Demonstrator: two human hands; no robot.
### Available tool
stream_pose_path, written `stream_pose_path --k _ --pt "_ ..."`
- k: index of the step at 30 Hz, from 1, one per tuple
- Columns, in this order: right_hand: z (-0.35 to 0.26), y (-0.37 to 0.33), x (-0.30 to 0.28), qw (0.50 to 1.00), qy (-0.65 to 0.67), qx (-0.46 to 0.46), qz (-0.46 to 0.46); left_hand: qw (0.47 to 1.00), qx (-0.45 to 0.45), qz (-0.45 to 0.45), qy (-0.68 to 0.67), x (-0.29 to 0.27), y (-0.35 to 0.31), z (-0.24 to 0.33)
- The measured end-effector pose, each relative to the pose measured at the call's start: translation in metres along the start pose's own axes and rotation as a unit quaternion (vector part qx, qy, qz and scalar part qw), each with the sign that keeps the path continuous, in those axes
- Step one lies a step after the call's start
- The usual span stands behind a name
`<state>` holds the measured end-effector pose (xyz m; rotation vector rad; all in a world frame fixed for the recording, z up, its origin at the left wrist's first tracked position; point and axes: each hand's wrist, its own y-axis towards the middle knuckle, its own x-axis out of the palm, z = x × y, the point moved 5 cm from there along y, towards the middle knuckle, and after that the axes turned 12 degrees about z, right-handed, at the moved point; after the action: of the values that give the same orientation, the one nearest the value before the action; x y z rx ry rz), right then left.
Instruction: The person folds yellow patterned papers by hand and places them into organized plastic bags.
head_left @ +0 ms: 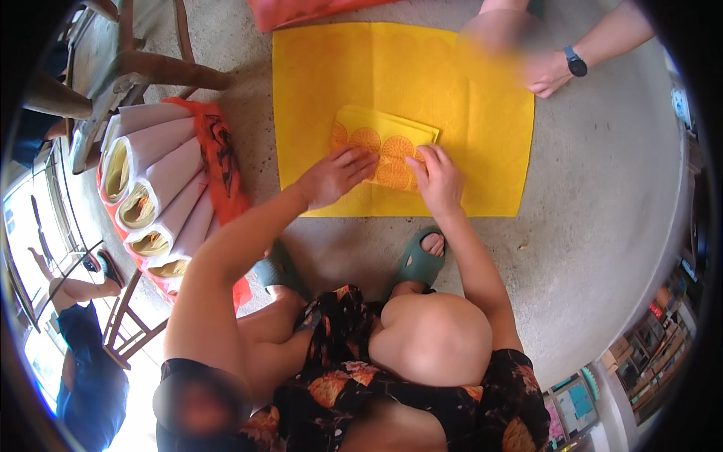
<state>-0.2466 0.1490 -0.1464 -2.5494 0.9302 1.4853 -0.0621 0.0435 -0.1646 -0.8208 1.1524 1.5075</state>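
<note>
A stack of yellow paper sheets (392, 124) printed with orange round patterns lies on a large yellow sheet (324, 68) spread over the floor. The front part of the top paper seems folded or raised between my hands. At its left front side is my left hand (339, 177), fingers closed together on the paper; its thumb is hidden. My right hand (438, 179) pinches the right side of the same paper, thumb and forefinger near its edge. Both hands are a short way apart, above the big sheet's front half.
Several rolled white-and-yellow paper bundles (162, 154) lie on red sheeting (218, 143) to the left. A wooden chair (162, 68) stands beyond. Another person's hand (548, 75) with a dark watch rests at the big sheet's far right corner. Red material (309, 11) lies at the far edge.
</note>
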Motion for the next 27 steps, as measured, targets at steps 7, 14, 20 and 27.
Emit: stream_pose_path --k 7,14,20,27 --pt "0.030 0.006 0.007 0.980 0.186 -0.016 -0.070 0.964 -0.198 -0.057 -0.168 -0.019 0.054 -0.045" --pt "0.082 0.041 0.053 0.866 0.378 0.271 -0.184 0.992 -0.095 0.063 0.055 -0.004 0.091 -0.027" --pt "0.050 0.060 -0.014 0.667 0.660 0.342 -0.062 0.846 -0.437 -0.168 -0.254 -0.050 0.110 -0.060" --pt "-0.108 0.110 -0.022 0.690 0.586 0.307 -0.294 0.635 -0.479 0.042 -0.604 -0.163 0.068 -0.059"
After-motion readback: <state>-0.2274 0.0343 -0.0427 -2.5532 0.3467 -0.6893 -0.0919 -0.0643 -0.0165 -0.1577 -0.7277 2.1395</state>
